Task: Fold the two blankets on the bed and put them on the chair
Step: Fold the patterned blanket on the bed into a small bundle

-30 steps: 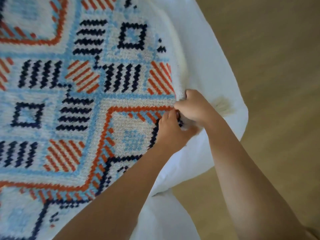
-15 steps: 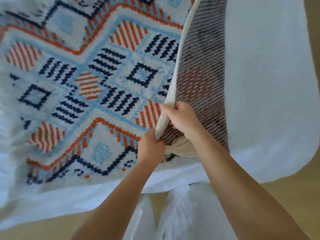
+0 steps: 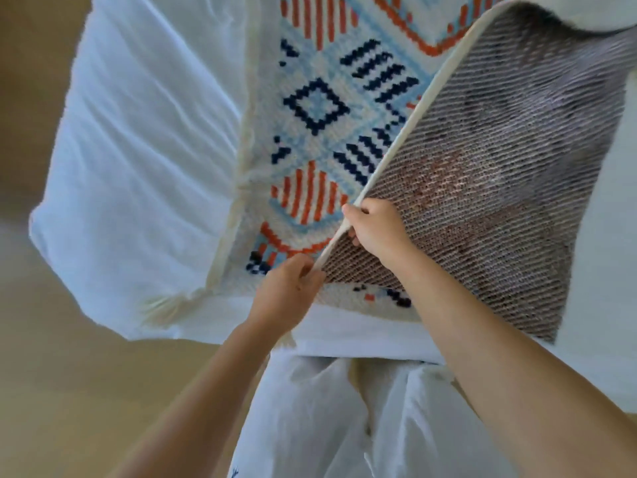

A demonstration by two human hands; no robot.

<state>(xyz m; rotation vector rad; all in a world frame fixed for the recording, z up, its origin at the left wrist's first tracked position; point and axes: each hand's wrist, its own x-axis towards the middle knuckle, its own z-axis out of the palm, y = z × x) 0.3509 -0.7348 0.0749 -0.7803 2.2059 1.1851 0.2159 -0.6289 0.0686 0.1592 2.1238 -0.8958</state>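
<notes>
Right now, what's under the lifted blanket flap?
The left hand and right hand hold the flap up by its cream edge. Beneath its near end, a strip of the same blanket shows, pattern up, on the white sheet. Anything farther under is covered.

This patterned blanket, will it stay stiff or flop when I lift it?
Probably floppy: the blanket curves over where the left hand and right hand pinch its edge. Its thick weave suggests some weight. The coarse underside likely drags on the bed rather than sliding.
</notes>
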